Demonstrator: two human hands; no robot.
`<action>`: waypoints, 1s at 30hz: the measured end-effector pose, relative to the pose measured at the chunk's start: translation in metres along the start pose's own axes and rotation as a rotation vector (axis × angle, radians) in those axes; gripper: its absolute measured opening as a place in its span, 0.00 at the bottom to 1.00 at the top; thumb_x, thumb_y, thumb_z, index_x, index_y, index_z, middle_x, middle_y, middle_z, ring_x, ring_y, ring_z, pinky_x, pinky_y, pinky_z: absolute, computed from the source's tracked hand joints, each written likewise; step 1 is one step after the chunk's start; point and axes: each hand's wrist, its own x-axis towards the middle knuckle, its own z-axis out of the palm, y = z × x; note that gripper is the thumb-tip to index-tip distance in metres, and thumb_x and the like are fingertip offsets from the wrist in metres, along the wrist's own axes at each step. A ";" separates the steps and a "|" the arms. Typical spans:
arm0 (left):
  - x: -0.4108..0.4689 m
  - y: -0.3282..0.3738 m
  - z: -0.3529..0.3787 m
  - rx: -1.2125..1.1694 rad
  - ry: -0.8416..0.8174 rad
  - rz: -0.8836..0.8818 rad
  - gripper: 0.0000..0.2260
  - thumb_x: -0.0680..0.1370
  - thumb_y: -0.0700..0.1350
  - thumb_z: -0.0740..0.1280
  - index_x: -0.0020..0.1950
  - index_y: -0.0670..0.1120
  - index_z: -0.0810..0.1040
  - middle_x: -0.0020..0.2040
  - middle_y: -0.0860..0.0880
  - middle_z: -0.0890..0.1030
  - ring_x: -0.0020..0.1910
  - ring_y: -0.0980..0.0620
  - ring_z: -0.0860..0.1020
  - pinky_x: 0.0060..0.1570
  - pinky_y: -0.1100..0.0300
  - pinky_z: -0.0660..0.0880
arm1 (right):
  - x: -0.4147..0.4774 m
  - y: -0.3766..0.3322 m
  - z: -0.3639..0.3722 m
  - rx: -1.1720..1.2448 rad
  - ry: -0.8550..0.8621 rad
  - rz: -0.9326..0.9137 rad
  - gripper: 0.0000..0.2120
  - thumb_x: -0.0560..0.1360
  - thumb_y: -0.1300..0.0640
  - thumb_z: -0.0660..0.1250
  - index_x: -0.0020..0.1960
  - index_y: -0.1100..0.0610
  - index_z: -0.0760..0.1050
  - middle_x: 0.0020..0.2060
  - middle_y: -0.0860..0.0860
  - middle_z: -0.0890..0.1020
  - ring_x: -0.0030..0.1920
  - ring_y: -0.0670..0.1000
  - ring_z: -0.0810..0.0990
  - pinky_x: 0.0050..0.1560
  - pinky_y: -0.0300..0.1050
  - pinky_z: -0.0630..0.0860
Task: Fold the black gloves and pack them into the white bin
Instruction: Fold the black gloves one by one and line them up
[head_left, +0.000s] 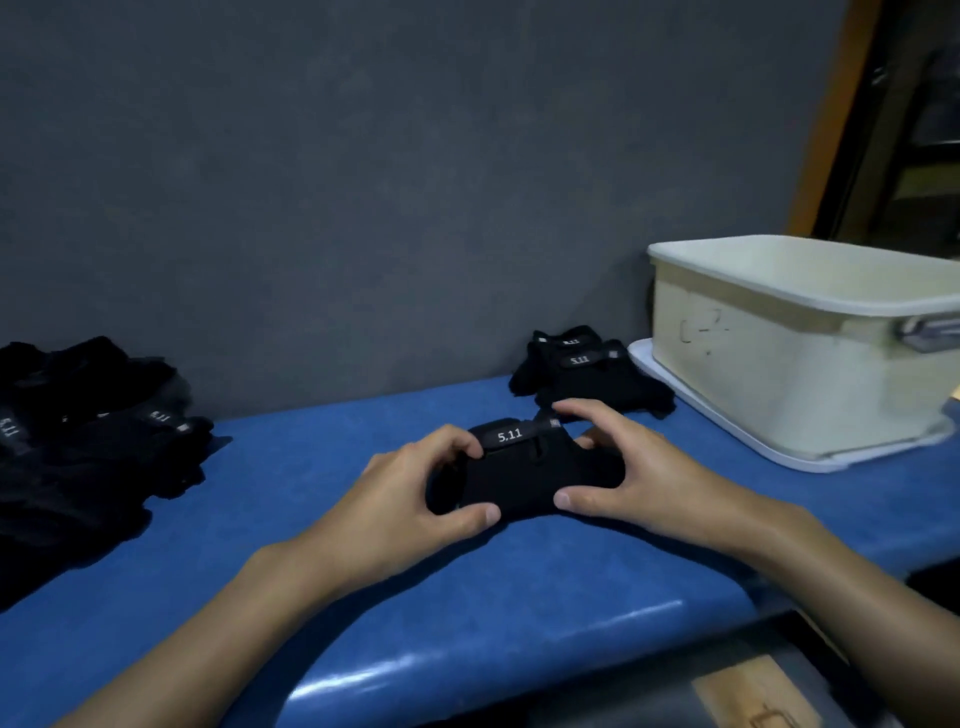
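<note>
A folded black glove with a "5.11" strap lies on the blue table in the middle of the head view. My left hand grips its left end, thumb at the near edge and fingers curled over the top. My right hand grips its right end the same way. Just behind it, a small stack of folded black gloves sits by the wall. A loose pile of black gloves covers the table's left side. The white bin stands at the right on its white lid.
The blue table has a rounded front edge close to me. A grey wall runs right behind the table. An orange-brown door frame rises behind the bin. A metal handle sticks out of the bin's near side.
</note>
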 end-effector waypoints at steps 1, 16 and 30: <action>0.006 0.007 0.008 0.006 -0.009 0.015 0.23 0.66 0.67 0.68 0.56 0.61 0.71 0.49 0.60 0.80 0.51 0.57 0.78 0.57 0.51 0.74 | -0.007 0.007 -0.007 0.012 0.021 0.002 0.38 0.60 0.31 0.72 0.66 0.27 0.60 0.54 0.43 0.79 0.61 0.48 0.76 0.65 0.53 0.73; 0.066 0.067 0.072 0.138 0.032 0.045 0.17 0.74 0.61 0.70 0.56 0.58 0.69 0.46 0.61 0.76 0.47 0.58 0.76 0.60 0.50 0.70 | -0.050 0.063 -0.052 -0.292 0.324 -0.085 0.29 0.72 0.44 0.71 0.71 0.42 0.66 0.63 0.40 0.74 0.63 0.44 0.71 0.65 0.50 0.71; 0.072 0.065 0.080 0.266 0.130 -0.018 0.19 0.75 0.63 0.68 0.61 0.57 0.70 0.49 0.60 0.76 0.52 0.57 0.75 0.55 0.54 0.64 | -0.024 0.060 -0.044 -0.383 0.361 -0.062 0.27 0.75 0.47 0.69 0.72 0.52 0.68 0.66 0.46 0.72 0.67 0.47 0.68 0.68 0.46 0.68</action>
